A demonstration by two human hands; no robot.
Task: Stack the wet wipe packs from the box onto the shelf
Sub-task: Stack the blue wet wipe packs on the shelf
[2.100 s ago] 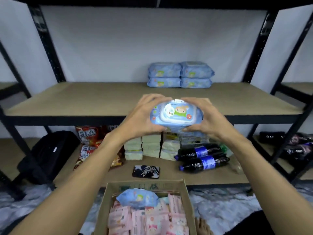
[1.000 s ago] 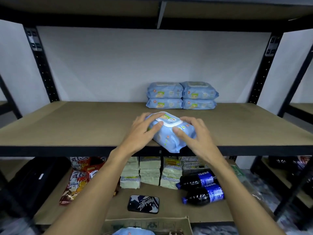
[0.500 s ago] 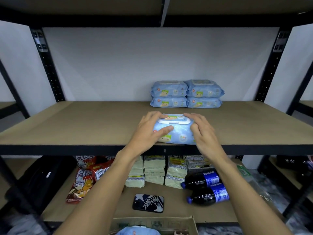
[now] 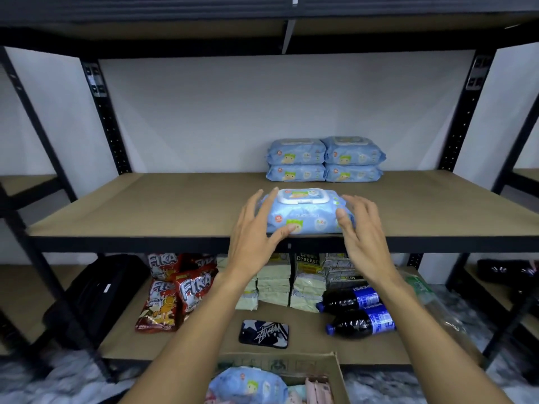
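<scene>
Pack flat, lid up, at shelf front edge, 6 o'clock of stack of four; likely starts front row. Left hand at 9 o'clock, right hand at 3: fingers straight, spread, just touching ends, probably squaring it. Box below holds more.

Glossy plastic wipe pack; matt fibreboard shelf; cardboard box.

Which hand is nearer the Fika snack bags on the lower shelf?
Left. The left hand is at the front wipe pack's left end, above and right of the Fika bags; the right hand is at the pack's right end, farther away.
</scene>
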